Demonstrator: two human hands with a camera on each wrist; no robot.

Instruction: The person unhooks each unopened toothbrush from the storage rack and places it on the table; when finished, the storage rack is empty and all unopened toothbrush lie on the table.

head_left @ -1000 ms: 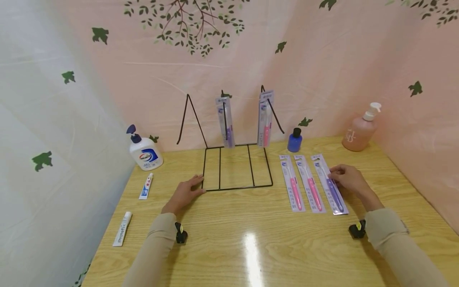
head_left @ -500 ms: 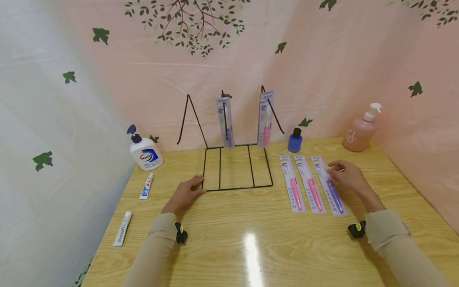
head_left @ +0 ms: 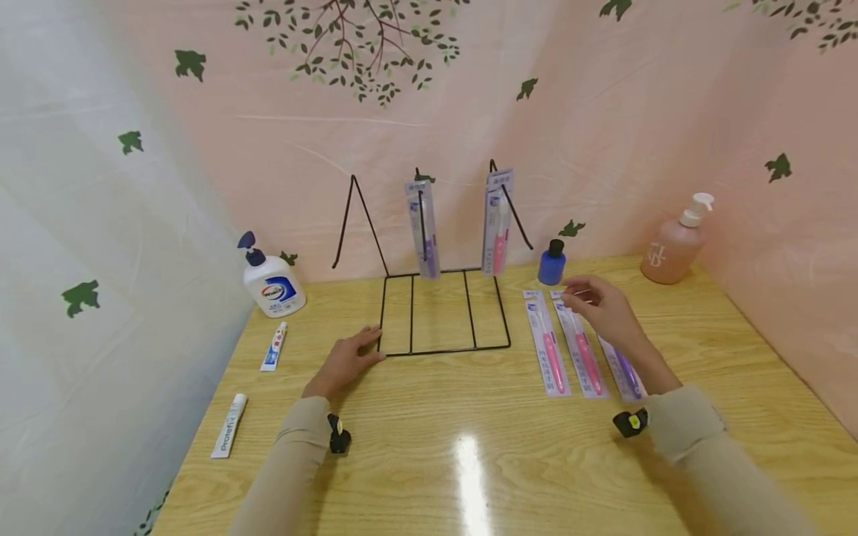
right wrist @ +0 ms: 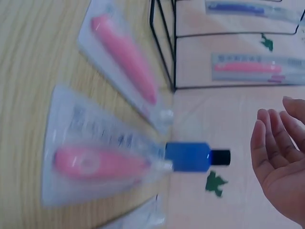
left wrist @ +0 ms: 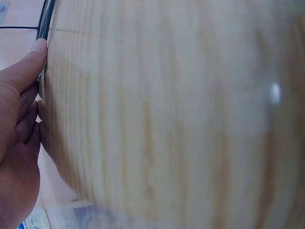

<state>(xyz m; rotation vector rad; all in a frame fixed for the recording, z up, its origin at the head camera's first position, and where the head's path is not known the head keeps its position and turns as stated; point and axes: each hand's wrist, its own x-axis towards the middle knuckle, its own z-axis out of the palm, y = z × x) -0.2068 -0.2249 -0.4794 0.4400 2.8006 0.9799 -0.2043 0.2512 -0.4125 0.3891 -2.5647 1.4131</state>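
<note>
Wooden table [head_left: 415,461], pink curtain [head_left: 268,141] behind. Right hand [head_left: 606,313] has just moved off the purple pack [head_left: 626,376] to above the middle pink pack [head_left: 585,357] — fingers loosely bent, palm bare, so purple looks let go, flat in the row. Left hand [head_left: 345,361] rests on the rack [head_left: 411,316], thumb straight. Count: three packs flat — two pink, one purple; at least two hanging packs [head_left: 496,231]; two tubes [head_left: 273,347]; two pump bottles [head_left: 672,251]; one blue bottle [head_left: 552,267].

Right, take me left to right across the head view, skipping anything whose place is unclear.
White Protefix tube, white pump bottle, left hand, black wire rack, small blue bottle, right hand, pink pump bottle.
</note>
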